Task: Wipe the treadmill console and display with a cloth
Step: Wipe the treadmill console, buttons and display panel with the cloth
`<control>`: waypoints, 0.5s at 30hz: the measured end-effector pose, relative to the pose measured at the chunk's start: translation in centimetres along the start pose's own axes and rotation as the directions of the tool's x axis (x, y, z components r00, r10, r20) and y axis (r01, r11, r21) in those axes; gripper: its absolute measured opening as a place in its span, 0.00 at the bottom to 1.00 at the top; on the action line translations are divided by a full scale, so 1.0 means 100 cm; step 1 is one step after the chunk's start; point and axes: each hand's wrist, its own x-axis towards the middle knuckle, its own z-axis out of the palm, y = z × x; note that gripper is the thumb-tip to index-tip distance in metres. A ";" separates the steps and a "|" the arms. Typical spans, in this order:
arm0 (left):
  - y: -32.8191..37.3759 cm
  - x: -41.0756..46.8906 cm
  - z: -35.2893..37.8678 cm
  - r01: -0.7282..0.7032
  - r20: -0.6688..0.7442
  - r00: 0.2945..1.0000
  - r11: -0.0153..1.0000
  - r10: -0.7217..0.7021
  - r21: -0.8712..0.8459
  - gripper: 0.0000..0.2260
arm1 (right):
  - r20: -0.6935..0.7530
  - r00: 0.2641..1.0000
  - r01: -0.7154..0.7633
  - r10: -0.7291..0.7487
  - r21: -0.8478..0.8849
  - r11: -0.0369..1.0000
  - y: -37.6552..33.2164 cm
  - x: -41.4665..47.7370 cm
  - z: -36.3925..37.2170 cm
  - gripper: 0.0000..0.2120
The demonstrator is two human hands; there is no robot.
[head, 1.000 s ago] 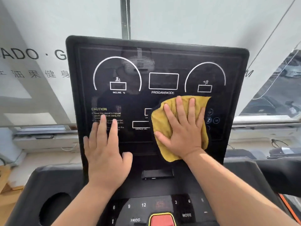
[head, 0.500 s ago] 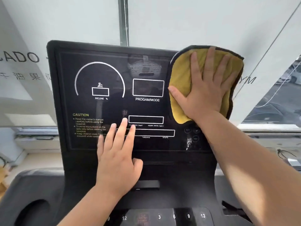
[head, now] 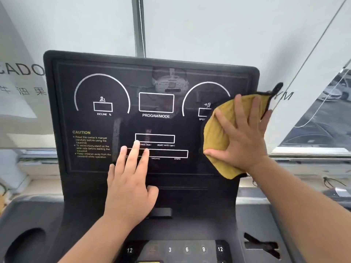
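Here we see a black treadmill display [head: 152, 114], upright and glossy, printed with white outlines: an "INCLINE %" arc on the left, a "PROGAM/MODE" box in the middle, and a speed arc on the right. A yellow "CAUTION" notice [head: 91, 144] sits at lower left. The glass reflects a head-worn camera near the top centre.

Our right hand [head: 241, 135] lies flat with fingers spread, pressing a mustard-yellow cloth [head: 216, 130] with a dark hem against the display's right edge; it is not closed around the cloth. The cloth covers the lower right of the speed arc and most of its label, and one corner sticks out past the panel's edge.

Our left hand [head: 131, 179] rests open on the lower middle of the display, fingertips over the long readout boxes, holding nothing.

Below, the grey console [head: 209, 221] has a round cup-holder recess [head: 26, 243] at lower left; we cannot make out anything inside it. The number keys [head: 187, 249] along the bottom are cut off by the frame.
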 end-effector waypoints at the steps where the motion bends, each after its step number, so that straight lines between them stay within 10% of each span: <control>1: 0.000 0.000 -0.001 0.001 -0.002 1.000 1.000 -0.001 -0.002 0.38 | 0.014 0.999 -0.047 0.046 0.032 0.998 0.003 0.023 -0.009 0.58; 7: 0.003 0.002 -0.002 0.001 -0.026 1.000 1.000 -0.001 0.009 0.38 | 0.007 0.986 -0.167 0.167 0.051 0.985 -0.011 0.080 -0.033 0.57; 15: 0.008 0.001 0.003 0.035 -0.034 0.999 0.998 -0.036 -0.045 0.38 | 0.086 0.996 -0.039 0.031 0.093 0.995 -0.051 -0.058 0.026 0.50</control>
